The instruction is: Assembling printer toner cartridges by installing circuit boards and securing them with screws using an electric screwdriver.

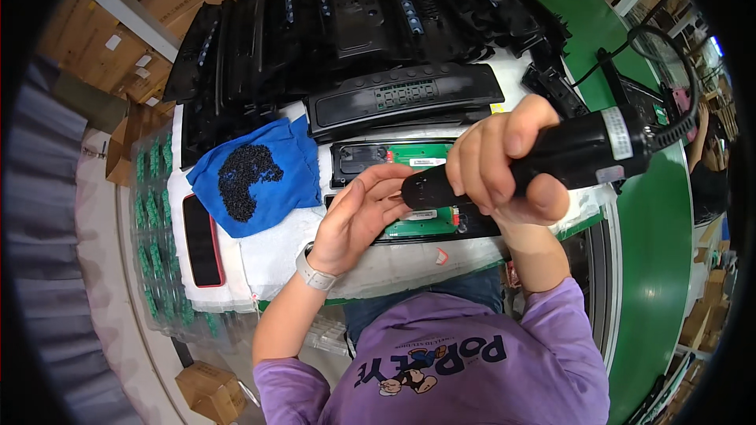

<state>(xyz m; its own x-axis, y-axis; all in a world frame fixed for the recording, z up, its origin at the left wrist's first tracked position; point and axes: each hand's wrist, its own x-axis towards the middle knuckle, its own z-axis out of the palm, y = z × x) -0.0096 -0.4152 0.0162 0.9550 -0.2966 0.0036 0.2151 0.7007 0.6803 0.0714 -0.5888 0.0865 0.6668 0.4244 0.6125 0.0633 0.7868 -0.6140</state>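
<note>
The right hand clamps one corded screwdriver; the left hand, grip unclear, is near two green boards.

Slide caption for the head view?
Right hand holds a black corded tool above a green circuit board, left hand close to the tool's front end.

- Phone in a red case, lying face up on white cloth
- Grey curtain hanging in folds down the left edge
- Cardboard boxes behind a pale post, upper left
- Smaller carton, lower left
- Green surface curving along the right, brown boxes beyond
</note>
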